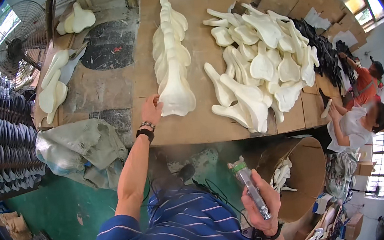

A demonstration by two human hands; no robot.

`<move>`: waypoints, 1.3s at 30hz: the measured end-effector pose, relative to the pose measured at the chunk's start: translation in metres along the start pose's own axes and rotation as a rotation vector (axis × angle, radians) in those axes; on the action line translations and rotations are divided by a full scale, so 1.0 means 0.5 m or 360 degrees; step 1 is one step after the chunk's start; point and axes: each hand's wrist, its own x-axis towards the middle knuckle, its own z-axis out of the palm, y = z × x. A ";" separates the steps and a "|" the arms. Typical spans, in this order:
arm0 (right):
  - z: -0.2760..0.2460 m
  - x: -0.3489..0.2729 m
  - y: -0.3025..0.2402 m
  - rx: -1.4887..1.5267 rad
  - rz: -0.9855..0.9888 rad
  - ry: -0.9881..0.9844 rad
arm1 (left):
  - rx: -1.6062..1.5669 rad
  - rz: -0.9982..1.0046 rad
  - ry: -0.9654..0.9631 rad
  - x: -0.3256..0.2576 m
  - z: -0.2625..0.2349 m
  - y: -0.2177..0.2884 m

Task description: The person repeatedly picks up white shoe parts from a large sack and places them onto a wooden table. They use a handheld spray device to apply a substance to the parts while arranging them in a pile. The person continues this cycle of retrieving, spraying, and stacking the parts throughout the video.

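A row of overlapping cream foam bicycle-saddle pads (169,37) runs up the middle of the cardboard-covered table (153,134). My left hand (152,109) is at the left edge of the nearest pad (177,95), its fingers bent and closed on that edge. Below the table's front edge, my right hand (265,201) is wrapped round a slim grey hand tool (251,186) with a green collar near its upper end. The tool's exact kind is unclear. To the right of the row, a big loose heap of similar pads (261,60) covers the table.
More pads (54,95) rest at the table's left. A woven sack (81,147) hangs over the front left corner, near a rack of thin curved pieces (9,141) and a fan (15,47). A large cardboard drum (309,173) stands at right. Two people (355,122) work beyond.
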 end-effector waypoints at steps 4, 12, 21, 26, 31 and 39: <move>0.002 -0.017 0.000 0.0022 0.0104 -0.0083 | 0.0047 -0.0012 -0.0056 0.006 -0.009 0.008; 0.008 -0.013 -0.014 -0.0105 0.0071 0.0050 | 0.0084 -0.0053 -0.0268 0.017 -0.020 0.007; -0.009 -0.034 0.017 -0.0099 0.0237 -0.0314 | -0.0285 -0.0298 0.0072 -0.109 -0.172 -0.001; -0.004 -0.024 0.024 -0.0104 0.0243 -0.0341 | -0.0123 -0.0265 0.0129 -0.188 -0.258 -0.048; 0.005 -0.003 0.003 -0.0093 0.0088 -0.0065 | -0.0048 -0.0084 -0.0061 -0.176 -0.214 -0.010; 0.017 -0.011 -0.016 -0.0061 0.0022 0.0010 | 0.0280 0.0295 -0.0344 -0.003 0.026 -0.020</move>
